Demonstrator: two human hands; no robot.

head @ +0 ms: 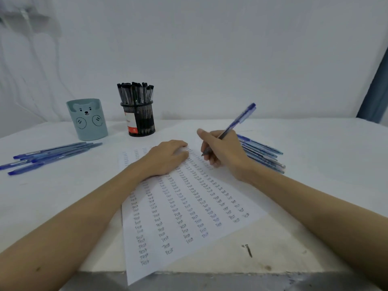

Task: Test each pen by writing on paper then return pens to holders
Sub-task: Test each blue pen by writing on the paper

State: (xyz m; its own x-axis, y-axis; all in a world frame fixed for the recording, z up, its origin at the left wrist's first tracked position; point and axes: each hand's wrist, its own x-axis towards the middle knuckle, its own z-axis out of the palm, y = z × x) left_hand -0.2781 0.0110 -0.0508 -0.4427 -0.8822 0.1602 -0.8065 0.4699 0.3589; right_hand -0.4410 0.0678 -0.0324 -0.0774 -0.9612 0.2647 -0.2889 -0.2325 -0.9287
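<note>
The right hand (222, 152) grip clasps the blue pen (231, 128), long axis tilted up and away, tip just below the fingers on the paper (189, 206), while the left hand (168, 157) lies flat beside it, holding nothing.

Blue pen (237, 120) tilted, tip on written paper (189, 217)

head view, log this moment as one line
right hand: writing with blue pen | left hand: flat on paper | mesh holder: full | bear holder: no pens visible
</note>
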